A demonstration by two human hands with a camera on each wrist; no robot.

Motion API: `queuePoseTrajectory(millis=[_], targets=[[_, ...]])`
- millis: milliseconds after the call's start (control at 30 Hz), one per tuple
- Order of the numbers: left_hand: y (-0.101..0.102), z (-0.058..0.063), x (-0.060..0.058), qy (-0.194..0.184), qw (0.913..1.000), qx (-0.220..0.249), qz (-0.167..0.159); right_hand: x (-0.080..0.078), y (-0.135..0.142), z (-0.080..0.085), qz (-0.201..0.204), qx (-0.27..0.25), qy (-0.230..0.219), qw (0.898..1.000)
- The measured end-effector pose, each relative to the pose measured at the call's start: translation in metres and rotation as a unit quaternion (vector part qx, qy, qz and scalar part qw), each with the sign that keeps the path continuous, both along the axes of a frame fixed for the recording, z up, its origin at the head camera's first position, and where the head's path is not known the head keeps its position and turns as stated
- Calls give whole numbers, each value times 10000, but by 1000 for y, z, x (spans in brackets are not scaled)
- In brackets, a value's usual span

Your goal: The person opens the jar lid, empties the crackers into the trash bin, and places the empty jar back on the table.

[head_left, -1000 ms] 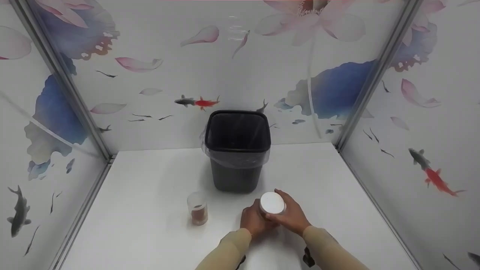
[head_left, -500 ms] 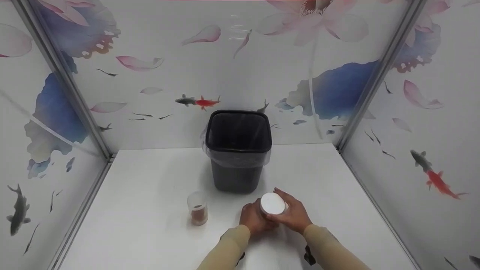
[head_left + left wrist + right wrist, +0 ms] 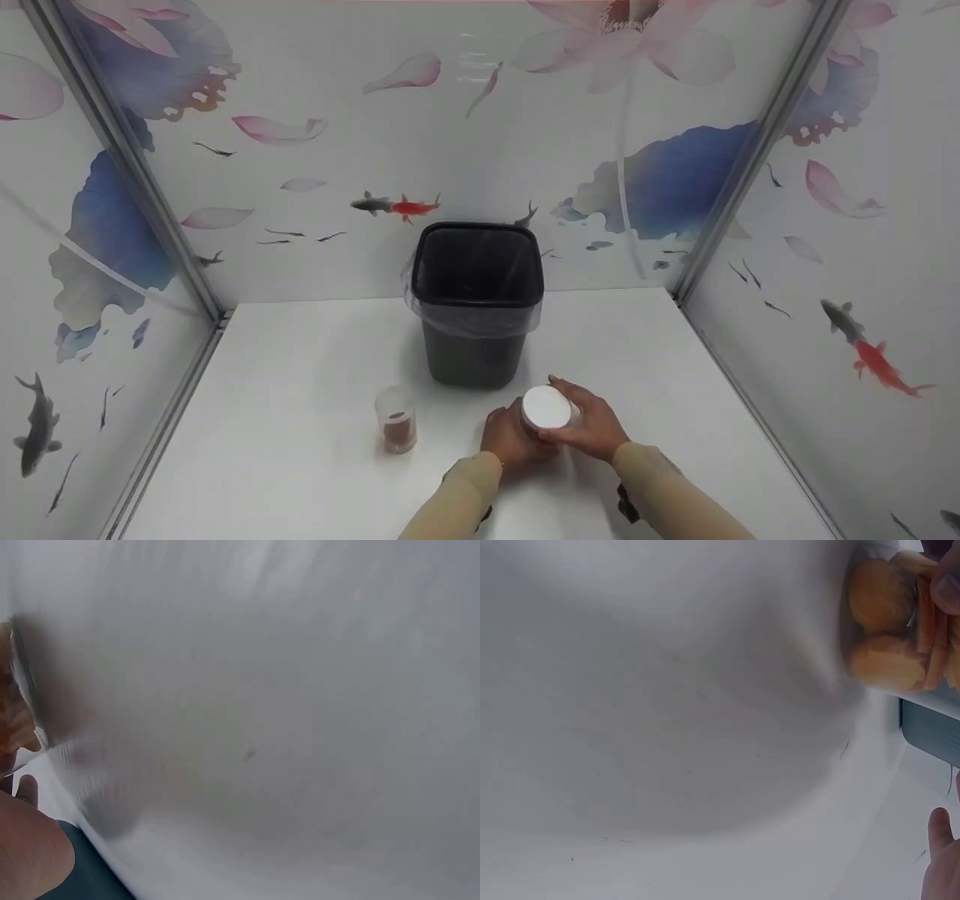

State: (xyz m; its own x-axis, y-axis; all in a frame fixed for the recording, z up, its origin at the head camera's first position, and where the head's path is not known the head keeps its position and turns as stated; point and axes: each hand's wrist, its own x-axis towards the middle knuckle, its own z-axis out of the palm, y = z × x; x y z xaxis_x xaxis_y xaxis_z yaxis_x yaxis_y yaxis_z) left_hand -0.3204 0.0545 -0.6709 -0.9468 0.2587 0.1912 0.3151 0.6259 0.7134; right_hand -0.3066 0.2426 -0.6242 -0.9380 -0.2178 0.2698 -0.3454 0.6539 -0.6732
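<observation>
In the head view, a clear jar with a round white lid (image 3: 547,407) stands between my hands near the front of the white table. My left hand (image 3: 511,441) grips the jar's body from the left, low down. My right hand (image 3: 592,426) holds the lid's edge, its thumb in front and a finger behind. Through the wall of the jar (image 3: 889,630), the right wrist view shows rounded orange-brown pieces; I cannot tell their kind. Only a brown-filled corner of the jar (image 3: 16,709) shows in the left wrist view. The hands hide most of the jar in the head view.
A second clear container (image 3: 395,420) with brown contents stands upright left of my hands. Behind them is a black bin (image 3: 472,349) with a clear liner folded over its rim. Patterned walls with metal corner posts (image 3: 731,172) enclose the white table (image 3: 277,420).
My right hand and forearm have shifted very slightly to the right, still at the lid. The left hand, the second container and the bin stay where they were.
</observation>
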Motion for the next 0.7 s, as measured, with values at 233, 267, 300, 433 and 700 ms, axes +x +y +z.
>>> queuePoseTrajectory(millis=[233, 267, 300, 433, 700], targets=[[4, 1, 0, 366, 9984, -422, 99, 11, -13, -4, -161, -767, -657, 9948], [4, 1, 0, 419, 9979, -488, 85, 12, -16, -5, -239, -871, -704, 9934], [4, 1, 0, 441, 9975, -549, 75, 12, -18, -5, -315, -946, -709, 9925], [5, 1, -2, 502, 9966, -646, 29, 9, -20, -6, -551, -1091, -580, 9908], [5, 0, -5, 396, 9981, -461, 46, 0, -13, -9, -307, -1010, -462, 9933]])
